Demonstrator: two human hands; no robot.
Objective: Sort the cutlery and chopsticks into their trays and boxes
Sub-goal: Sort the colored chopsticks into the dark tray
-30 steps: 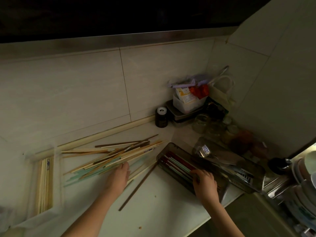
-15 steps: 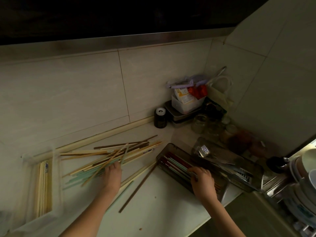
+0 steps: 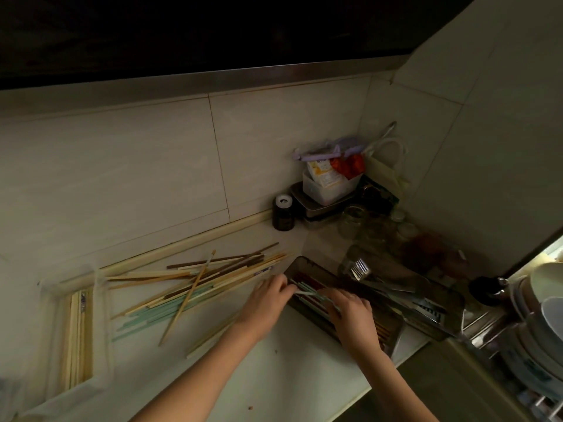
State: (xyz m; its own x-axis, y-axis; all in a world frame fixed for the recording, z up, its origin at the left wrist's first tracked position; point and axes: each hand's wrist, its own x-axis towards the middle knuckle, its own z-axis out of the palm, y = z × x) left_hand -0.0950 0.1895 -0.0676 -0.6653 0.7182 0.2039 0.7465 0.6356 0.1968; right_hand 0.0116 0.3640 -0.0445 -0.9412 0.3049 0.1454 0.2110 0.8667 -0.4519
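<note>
Pale-green slim chopsticks [image 3: 307, 292] pinched by fingers of both hands, left hand [image 3: 268, 295], right hand [image 3: 350, 309], over dark oblong tray [image 3: 393, 327]

Loose chopsticks [image 3: 195, 284] heaped criss-cross on counter, wood and mint. Dark tray [image 3: 393, 325] holding red and mint pairs. Clear box [image 3: 100, 330] holding pale ones.

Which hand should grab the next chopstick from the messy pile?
Probably the left hand. It is nearer the loose chopstick pile on the counter, while the right hand lies over the dark tray with the mint chopsticks.
</note>
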